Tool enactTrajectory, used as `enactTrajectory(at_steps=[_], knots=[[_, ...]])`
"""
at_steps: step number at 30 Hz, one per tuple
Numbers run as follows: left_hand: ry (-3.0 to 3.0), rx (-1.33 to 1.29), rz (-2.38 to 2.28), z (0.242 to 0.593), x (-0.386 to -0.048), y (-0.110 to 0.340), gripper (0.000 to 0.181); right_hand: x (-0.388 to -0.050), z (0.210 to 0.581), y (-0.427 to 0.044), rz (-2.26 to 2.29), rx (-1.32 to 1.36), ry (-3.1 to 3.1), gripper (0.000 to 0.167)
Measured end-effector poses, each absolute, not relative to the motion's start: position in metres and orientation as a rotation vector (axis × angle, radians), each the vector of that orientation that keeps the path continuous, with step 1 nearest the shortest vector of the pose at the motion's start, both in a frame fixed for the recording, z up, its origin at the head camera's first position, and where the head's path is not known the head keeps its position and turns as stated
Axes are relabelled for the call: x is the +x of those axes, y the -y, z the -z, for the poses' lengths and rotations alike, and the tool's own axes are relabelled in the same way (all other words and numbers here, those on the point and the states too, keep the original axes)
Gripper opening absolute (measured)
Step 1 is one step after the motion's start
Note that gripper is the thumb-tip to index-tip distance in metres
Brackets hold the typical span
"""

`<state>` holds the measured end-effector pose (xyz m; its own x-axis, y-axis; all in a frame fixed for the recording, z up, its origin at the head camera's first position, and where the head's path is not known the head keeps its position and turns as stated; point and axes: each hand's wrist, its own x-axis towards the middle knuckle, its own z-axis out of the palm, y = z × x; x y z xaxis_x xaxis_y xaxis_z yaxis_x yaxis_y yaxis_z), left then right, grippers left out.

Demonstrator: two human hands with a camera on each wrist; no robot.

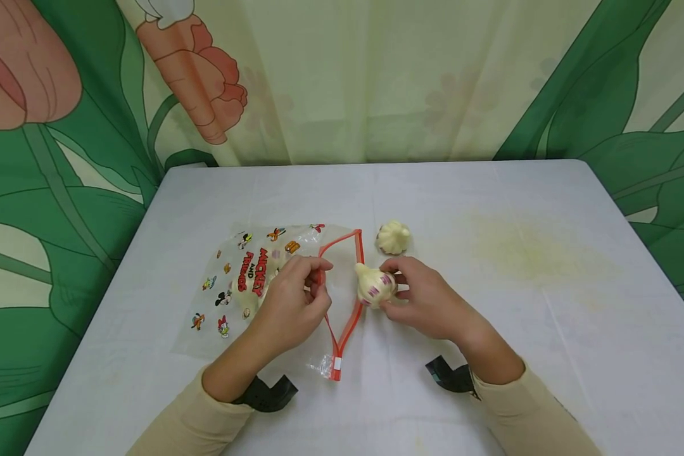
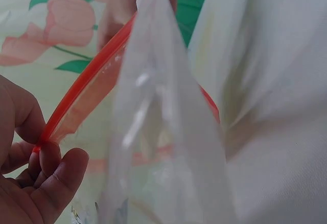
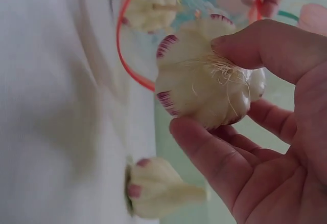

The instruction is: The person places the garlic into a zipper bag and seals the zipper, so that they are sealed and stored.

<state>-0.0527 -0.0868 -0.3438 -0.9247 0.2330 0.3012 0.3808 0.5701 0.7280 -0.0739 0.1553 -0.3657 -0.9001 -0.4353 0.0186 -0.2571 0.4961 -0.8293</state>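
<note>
Got a fat garlic bulb between thumb and fingers of the right hand, right by the gaping mouth of a clear printed bag. Also got the bag's red zip rim pinched in the left hand. So: hands apart, both busy. Down on the white surface, the bag on its side, apparently with at least one inner bulb already in it, plus a loose bulb just beyond the right hand.

Main worry, honestly: that rim. Pinched at one side only by the left hand, with thin, floppy film behind. Could easily sag or fold inward after a sloppy pinch, then catch the bulb on the lip instead of letting it through. Can't tell from here about bulb and rim, touching or merely overlapping.

Next up, the grip. Mostly fingertips on a round, smooth-looking thing, so could pop loose after a bump on the zip. Might also snag those wispy roots on the zip track. Push too hard and risk dragging the whole lightweight bag sideways. Oh, and mind those knuckles: likely to send the loose bulb rolling with one careless swing.
</note>
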Motion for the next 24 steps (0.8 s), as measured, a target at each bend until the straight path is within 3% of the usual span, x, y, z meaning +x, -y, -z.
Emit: enactTrajectory(at_steps=[24], knots=[[2.630,-0.536,1.272,0.343,-0.052,0.088,0.028,-0.082,0.389,-0.098,0.937,-0.952,-2.862,0.041]])
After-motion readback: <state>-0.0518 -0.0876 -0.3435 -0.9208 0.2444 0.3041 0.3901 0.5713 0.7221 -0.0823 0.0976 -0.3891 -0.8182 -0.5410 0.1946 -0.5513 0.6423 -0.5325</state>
